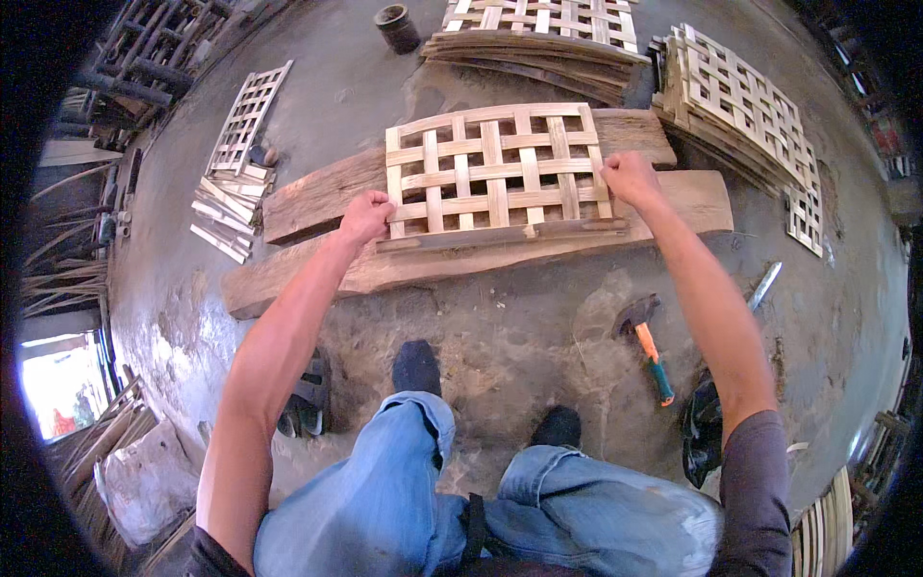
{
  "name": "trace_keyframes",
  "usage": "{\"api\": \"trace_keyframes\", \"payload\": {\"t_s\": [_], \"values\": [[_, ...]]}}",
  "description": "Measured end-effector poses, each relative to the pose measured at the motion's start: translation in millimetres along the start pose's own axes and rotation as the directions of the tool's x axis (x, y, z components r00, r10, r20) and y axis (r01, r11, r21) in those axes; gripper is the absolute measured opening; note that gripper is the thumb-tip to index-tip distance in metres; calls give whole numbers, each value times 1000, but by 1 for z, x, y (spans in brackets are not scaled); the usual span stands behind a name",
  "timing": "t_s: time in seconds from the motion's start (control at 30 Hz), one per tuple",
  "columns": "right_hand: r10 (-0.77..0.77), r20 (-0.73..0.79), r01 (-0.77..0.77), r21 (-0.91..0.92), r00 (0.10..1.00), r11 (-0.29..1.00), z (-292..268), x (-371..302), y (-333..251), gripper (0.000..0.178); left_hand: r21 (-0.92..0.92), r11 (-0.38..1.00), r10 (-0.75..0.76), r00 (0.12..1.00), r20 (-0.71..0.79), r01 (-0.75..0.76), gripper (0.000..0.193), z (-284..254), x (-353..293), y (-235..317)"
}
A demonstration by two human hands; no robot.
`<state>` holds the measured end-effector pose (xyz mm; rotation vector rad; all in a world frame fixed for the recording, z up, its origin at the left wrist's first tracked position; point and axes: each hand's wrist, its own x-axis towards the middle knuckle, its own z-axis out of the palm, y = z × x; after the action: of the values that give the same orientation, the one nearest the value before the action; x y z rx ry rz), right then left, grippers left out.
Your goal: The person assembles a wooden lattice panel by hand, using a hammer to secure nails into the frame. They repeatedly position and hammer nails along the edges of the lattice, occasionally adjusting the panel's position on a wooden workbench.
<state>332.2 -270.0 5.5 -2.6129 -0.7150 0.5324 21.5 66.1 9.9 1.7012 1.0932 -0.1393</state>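
Between my hands is a woven lattice panel (496, 173) of pale flat wood or bamboo strips, lying over two rough planks. My left hand (367, 215) is closed on the panel's left edge near its lower corner. On the opposite side my right hand (630, 177) grips the right edge, fingers curled round it. A darker strip (567, 229) runs along the panel's near edge. Beneath are the near plank (317, 274) and the far plank (317, 192), both partly covered by the panel.
A hammer (651, 348) with an orange and green handle lies right of my feet, near a blade (765, 286). Lattice panels are stacked at the back (538, 53) and right (735, 106). Loose strips (231, 207), a small lattice (252, 115) and a dark pot (396, 29) stand leftward.
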Motion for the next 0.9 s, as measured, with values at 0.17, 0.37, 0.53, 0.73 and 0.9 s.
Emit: {"api": "trace_keyframes", "payload": {"t_s": [0.17,0.37,0.53,0.73,0.9], "values": [[-35,33,35,5,999,999,-1,13,22,27,-130,991,-16,991,137,34,14,8,-13,20],[50,70,-55,66,996,996,2,23,19,27,-165,986,5,982,190,27,14,2,-7,24],[83,97,-103,227,992,968,-7,11,14,36,-159,987,2,985,171,26,15,-9,-16,36],[-7,55,-28,611,998,791,-75,-19,-28,28,-194,946,279,957,84,-259,19,-59,-33,83],[-52,81,-46,873,995,486,-105,-82,-32,34,338,643,735,677,-24,-687,15,-81,-61,86]]}}
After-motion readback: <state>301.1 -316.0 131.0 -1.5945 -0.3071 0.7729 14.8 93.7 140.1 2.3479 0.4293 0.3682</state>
